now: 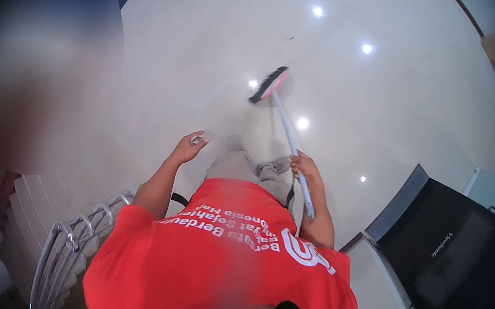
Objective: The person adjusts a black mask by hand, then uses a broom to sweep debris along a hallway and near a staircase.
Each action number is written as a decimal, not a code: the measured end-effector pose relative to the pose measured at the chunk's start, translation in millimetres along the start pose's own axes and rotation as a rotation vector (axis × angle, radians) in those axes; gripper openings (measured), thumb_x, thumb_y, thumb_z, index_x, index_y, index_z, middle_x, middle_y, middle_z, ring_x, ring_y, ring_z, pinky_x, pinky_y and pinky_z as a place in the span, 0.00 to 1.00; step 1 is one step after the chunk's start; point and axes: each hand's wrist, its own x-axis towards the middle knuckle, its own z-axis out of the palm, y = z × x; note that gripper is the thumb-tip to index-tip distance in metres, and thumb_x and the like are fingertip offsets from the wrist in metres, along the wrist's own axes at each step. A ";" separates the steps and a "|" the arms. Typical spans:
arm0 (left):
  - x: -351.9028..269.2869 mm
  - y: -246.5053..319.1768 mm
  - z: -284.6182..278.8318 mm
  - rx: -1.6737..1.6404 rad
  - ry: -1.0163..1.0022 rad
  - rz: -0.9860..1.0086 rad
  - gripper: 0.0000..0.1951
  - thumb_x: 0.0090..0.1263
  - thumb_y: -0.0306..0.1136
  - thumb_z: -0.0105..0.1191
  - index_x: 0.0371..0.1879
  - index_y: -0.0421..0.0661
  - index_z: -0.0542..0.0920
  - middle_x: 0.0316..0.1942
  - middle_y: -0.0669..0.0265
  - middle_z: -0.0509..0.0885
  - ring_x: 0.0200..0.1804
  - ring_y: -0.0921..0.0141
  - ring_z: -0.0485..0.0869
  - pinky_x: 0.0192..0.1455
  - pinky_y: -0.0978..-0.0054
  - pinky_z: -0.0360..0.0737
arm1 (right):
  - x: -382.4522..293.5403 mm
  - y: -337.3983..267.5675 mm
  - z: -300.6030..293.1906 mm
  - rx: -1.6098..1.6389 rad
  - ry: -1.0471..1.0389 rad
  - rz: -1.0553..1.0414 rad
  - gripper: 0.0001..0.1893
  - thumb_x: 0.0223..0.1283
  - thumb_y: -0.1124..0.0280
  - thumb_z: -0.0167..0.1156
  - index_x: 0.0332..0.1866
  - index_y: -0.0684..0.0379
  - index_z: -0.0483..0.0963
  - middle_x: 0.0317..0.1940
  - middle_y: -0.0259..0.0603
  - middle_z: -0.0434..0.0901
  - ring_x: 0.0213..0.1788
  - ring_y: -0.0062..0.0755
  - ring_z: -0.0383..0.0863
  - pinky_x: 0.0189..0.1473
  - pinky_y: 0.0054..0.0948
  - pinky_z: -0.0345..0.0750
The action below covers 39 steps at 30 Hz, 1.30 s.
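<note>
My right hand (304, 166) is closed around the pale blue handle of a push broom (286, 121). The handle's upper end lies along my right forearm. Out in front of me, the broom's pink and white head with dark bristles (268, 85) is on the glossy floor (185, 60), slightly blurred. My left hand (188, 147) is held away from the broom, to the left of my legs, with its fingers curled. A small whitish spot shows between its thumb and fingers; whether it is a held thing cannot be made out.
Small dark debris (290, 38) lies on the floor beyond the broom head. At right, a black ViewSonic panel (441, 257) is near a white cabinet or counter (394, 293). A chrome-coloured metal rack (75, 234) stands at lower left. A large blurred shape (41, 68) blocks the left side.
</note>
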 end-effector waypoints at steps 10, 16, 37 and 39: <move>-56.0 -118.0 8.7 0.114 -0.084 -0.389 0.35 0.61 0.53 0.55 0.59 0.38 0.69 0.50 0.45 0.78 0.52 0.60 0.79 0.55 0.69 0.73 | -123.5 114.2 -133.8 -0.647 0.665 -0.028 0.21 0.52 0.76 0.55 0.54 0.66 0.69 0.15 0.37 0.72 0.12 0.27 0.71 0.14 0.29 0.70; -22.1 -99.1 3.8 0.086 -0.119 -0.267 0.36 0.61 0.54 0.54 0.60 0.38 0.68 0.50 0.47 0.78 0.53 0.60 0.78 0.56 0.69 0.73 | -43.0 157.1 -197.8 -1.165 0.153 0.254 0.04 0.43 0.76 0.55 0.27 0.60 0.75 0.18 0.41 0.79 0.22 0.32 0.82 0.26 0.33 0.79; -45.0 -183.9 -63.8 -0.444 0.120 -0.531 0.27 0.62 0.40 0.56 0.59 0.42 0.69 0.30 0.58 0.84 0.21 0.70 0.80 0.20 0.72 0.77 | -12.9 -101.1 109.2 -0.729 0.156 0.140 0.24 0.58 0.71 0.53 0.61 0.58 0.63 0.14 0.30 0.66 0.11 0.20 0.65 0.12 0.24 0.66; -56.8 -182.2 -65.9 -0.434 0.055 -0.577 0.28 0.62 0.41 0.57 0.60 0.43 0.69 0.29 0.58 0.83 0.21 0.70 0.80 0.20 0.73 0.77 | -20.5 -90.6 90.0 -0.822 0.254 0.120 0.27 0.55 0.73 0.54 0.63 0.62 0.62 0.14 0.32 0.68 0.11 0.22 0.67 0.12 0.24 0.67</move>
